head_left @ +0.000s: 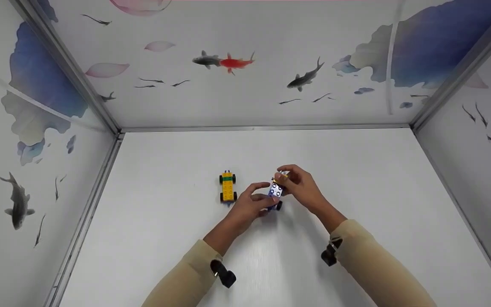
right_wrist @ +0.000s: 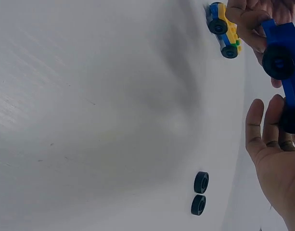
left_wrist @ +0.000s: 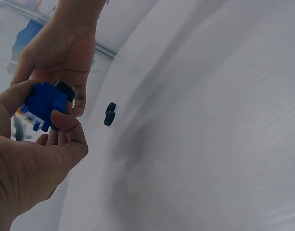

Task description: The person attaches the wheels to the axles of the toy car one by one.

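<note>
Between both hands is a toy brick car point(head_left: 275, 190) with a blue base, a white studded piece and a bit of yellow at its far end. The left hand point(head_left: 246, 209) pinches the near end between thumb and fingers. At the far end, the right hand point(head_left: 306, 187) holds it, thumb on the yellow part. Black wheels show on the blue base point(right_wrist: 292, 50) in the right wrist view. Left of the hands, a second toy car point(head_left: 227, 187), yellow with a green strip and black wheels, stands on the table.
Two loose black tires point(right_wrist: 199, 194) stand side by side on the white table point(head_left: 160, 179); the head view does not show them. Panels with painted fish point(head_left: 235, 63) enclose the table at the back and sides, meeting it along metal rails point(head_left: 254, 128).
</note>
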Tool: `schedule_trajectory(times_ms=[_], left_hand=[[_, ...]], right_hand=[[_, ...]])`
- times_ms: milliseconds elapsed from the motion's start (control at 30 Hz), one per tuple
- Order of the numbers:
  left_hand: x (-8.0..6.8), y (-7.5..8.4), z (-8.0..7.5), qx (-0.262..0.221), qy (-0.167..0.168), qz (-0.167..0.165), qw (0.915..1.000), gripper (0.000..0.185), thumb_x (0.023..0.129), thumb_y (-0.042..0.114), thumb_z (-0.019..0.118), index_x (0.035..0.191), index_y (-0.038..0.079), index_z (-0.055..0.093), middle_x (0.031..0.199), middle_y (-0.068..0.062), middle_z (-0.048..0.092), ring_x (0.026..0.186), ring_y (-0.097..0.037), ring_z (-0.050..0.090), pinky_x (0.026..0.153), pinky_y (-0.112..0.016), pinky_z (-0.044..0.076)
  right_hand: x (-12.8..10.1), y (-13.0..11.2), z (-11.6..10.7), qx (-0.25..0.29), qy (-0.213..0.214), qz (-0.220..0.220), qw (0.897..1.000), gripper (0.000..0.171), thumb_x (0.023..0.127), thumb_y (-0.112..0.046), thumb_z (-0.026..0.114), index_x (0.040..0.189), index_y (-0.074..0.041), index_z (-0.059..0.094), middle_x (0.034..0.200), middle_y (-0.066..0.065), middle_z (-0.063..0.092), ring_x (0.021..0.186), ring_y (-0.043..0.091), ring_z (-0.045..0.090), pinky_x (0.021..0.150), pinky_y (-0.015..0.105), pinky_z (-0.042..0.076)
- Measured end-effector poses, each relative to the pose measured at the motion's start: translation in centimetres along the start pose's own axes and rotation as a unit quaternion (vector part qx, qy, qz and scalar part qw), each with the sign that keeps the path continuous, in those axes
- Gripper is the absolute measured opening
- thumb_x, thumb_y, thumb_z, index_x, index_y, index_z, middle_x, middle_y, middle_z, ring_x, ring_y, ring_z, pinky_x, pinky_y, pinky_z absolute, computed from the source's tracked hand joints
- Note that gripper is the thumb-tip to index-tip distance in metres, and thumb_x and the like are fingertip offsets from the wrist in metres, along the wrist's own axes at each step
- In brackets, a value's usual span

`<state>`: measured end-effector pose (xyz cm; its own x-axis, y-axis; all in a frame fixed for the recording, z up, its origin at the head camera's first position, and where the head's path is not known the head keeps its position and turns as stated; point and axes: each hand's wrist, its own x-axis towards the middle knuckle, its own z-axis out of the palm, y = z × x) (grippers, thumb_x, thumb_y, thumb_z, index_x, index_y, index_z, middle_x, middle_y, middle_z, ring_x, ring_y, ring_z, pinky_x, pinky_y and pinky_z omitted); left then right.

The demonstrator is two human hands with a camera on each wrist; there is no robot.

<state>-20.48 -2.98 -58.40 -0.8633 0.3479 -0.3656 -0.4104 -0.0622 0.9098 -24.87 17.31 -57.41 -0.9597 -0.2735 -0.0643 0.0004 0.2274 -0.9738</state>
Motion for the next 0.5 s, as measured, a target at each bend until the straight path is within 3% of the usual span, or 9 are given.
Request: schedule_trajectory(times_ms=[167,333,500], left_hand=[[0.03,-0.08,-0.40,-0.008,0.010,0.007,0.9999,0.067,0.085,0.039,0.082,0.142,0.023,0.052,0.126,-0.007,0.069,0.109,-0.019,0.069,0.111,-0.052,0.047],[0.22,-0.10,-0.76,-0.012,0.034,0.007,0.9993,0.067,0.085,0.041,0.082,0.141,0.019,0.052,0.125,-0.005,0.070,0.108,-0.019,0.070,0.110,-0.050,0.047],[0.48,0.01,-0.91,-0.009,0.072,0.003,0.9974,0.060,0.085,0.043,0.081,0.136,0.024,0.055,0.122,-0.003,0.073,0.106,-0.020,0.070,0.107,-0.049,0.046]], right_hand=[[-0.24,0.08,-0.34,0.006,0.006,0.012,1.000,0.048,0.097,-0.043,0.067,0.132,-0.011,0.059,0.118,0.015,0.070,0.092,0.022,0.072,0.080,0.037,0.064],[-0.54,0.26,-0.55,0.029,0.005,0.028,0.999,0.052,0.094,-0.047,0.070,0.130,-0.012,0.060,0.115,0.017,0.070,0.091,0.028,0.073,0.082,0.039,0.064],[-0.99,0.52,-0.89,0.048,-0.005,0.046,0.998,0.052,0.092,-0.048,0.071,0.130,-0.013,0.061,0.115,0.019,0.068,0.090,0.033,0.075,0.083,0.041,0.064]])
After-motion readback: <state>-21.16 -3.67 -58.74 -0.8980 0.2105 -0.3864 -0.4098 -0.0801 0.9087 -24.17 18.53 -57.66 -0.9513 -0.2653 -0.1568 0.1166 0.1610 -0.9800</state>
